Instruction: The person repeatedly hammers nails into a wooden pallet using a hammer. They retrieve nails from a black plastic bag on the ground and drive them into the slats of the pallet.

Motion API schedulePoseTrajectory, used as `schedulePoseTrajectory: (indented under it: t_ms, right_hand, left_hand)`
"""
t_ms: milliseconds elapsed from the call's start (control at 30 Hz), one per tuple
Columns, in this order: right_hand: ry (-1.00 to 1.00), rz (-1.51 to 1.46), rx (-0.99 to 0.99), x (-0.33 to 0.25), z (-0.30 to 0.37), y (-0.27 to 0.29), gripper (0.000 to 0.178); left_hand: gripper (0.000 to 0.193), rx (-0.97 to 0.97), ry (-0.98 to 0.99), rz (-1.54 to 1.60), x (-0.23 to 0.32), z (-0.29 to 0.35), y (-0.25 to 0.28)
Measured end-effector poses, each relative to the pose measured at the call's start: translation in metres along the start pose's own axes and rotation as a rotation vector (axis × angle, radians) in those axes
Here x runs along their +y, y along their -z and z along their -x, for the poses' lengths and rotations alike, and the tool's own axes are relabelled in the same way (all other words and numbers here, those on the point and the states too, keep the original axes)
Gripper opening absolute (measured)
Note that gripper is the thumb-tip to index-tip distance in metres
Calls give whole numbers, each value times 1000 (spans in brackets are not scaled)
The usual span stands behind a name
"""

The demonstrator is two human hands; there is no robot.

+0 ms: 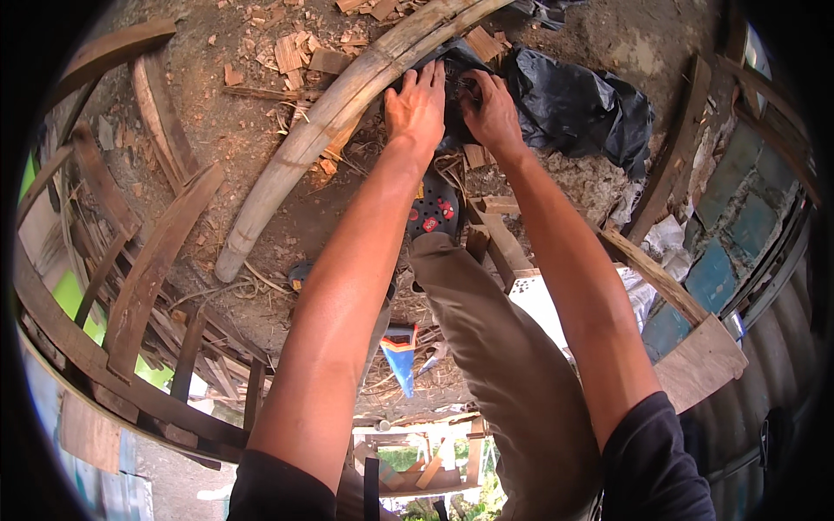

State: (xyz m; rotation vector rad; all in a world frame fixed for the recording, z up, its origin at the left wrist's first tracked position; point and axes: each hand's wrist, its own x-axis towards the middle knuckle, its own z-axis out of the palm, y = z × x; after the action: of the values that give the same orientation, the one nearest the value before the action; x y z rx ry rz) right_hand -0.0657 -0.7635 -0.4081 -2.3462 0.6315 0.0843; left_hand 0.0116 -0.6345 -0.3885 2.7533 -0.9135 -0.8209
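Observation:
A crumpled black plastic bag (578,108) lies on the ground at the far middle. My left hand (417,104) rests on its left end with the fingers stretched out, close beside a long curved bamboo pole (300,156). My right hand (493,115) is bent over the same plastic, its fingers curled into the dark folds. What lies under the fingertips is hidden. Below my hands is a dark clog (432,210) with red charms, worn on my foot.
Wood chips (291,54) litter the dirt at the far left. Curved wooden pieces (161,265) stack along the left. A handsaw with a blue blade or cover (400,358) lies between my legs. Planks (665,282) and a blue block wall (725,260) stand right.

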Motion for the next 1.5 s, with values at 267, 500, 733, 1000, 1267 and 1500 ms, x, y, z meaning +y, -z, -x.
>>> schedulePoseTrajectory:
  t_ms: [267,500,733,1000,1267,1500]
  right_hand:
    - [126,149,-79,-7,-3,1,29]
    - [181,178,-182,10,-15,1,16]
    - [175,70,-109,12,-9,-1,20]
    - [36,15,-102,0,-6,-3,25]
    - [128,190,-45,9,-15,-3,28]
    - [180,233,-165,11,-29,10,24]
  left_hand:
    - [99,-19,-26,44,-7,0,-1]
    - [83,-54,-19,67,-4,4,7]
    - [76,-75,0,77,-2,7,12]
    - [96,-84,-13,90,-6,5,6]
    - [95,-83,-11,101,-4,6,7]
    - [95,-77,-15,93,-8,6,2]
